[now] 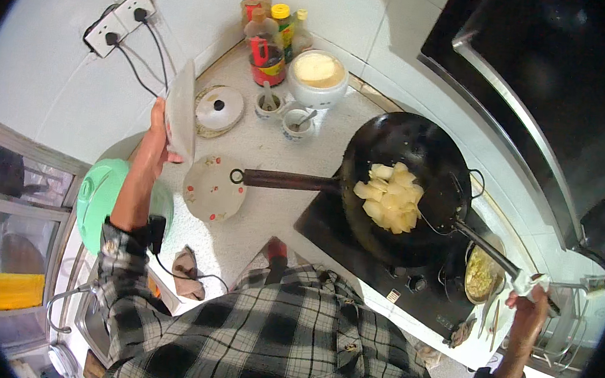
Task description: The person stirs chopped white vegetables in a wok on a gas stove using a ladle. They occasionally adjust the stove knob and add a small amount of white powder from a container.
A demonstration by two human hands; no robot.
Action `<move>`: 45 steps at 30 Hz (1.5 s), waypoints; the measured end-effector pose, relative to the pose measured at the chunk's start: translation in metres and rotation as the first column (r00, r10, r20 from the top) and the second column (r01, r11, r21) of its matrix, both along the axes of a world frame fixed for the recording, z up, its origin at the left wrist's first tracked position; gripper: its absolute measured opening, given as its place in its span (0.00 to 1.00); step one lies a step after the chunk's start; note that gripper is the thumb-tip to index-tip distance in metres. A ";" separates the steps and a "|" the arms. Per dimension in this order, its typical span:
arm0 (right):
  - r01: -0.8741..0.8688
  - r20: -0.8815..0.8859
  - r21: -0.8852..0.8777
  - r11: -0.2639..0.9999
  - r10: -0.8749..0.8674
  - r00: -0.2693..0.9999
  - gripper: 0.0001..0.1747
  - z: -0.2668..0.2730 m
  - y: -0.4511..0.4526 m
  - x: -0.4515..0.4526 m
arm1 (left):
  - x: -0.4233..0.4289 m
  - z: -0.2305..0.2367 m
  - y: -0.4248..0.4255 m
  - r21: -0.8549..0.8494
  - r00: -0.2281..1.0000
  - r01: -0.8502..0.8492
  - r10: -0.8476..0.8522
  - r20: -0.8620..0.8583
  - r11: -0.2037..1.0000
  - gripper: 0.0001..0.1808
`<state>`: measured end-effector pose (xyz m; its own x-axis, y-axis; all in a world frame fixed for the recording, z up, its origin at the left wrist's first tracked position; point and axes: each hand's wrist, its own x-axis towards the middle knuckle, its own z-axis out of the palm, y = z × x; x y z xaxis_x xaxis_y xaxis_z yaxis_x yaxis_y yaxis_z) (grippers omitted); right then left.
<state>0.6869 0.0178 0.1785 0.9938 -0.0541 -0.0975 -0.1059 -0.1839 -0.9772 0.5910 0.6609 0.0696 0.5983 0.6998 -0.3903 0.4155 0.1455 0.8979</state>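
My left hand [161,134] grips a white plate [182,112] by its edge, tilted nearly upright at the left. Below it a floral plate [213,194] lies on the counter. On the right, my right hand [530,309] is closed around the handle of a spatula [485,246], with a white cloth or paper at the grip. The spatula's dark blade rests inside a black wok [406,133], beside a heap of pale sliced vegetable [392,195]. The wok sits on a black gas stove [327,218], and its long handle reaches left over the floral plate.
Condiment bottles [267,57], a white pot [317,89] and two small cups [297,125] stand at the back, near a lid [220,107]. A bowl of chopped food [483,272] is right of the wok. A green container [99,202] stands left; a range hood [540,102] overhangs.
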 end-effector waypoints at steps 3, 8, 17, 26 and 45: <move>-0.138 0.004 -0.032 0.990 0.139 0.990 0.19 0.021 0.018 0.022 | -0.042 -0.004 -0.013 -0.079 0.995 -0.087 0.090 0.037 0.993 0.46; -0.231 0.092 -0.016 0.973 0.232 0.968 0.19 0.028 0.097 0.082 | -0.100 -0.012 -0.036 -0.126 0.986 -0.137 0.147 0.073 0.983 0.46; -0.369 -0.012 -0.060 0.927 0.369 0.929 0.22 -0.040 0.321 0.176 | -0.146 -0.067 -0.046 -0.263 0.964 -0.134 0.188 0.190 0.955 0.43; -0.353 -0.089 -0.151 0.923 0.343 0.935 0.20 -0.110 0.413 0.223 | -0.147 -0.082 -0.041 -0.247 0.961 -0.133 0.186 0.206 0.960 0.40; -0.275 -0.061 -0.128 0.953 0.269 0.961 0.14 -0.143 0.441 0.237 | -0.149 -0.093 -0.019 -0.256 0.971 -0.125 0.170 0.166 0.959 0.41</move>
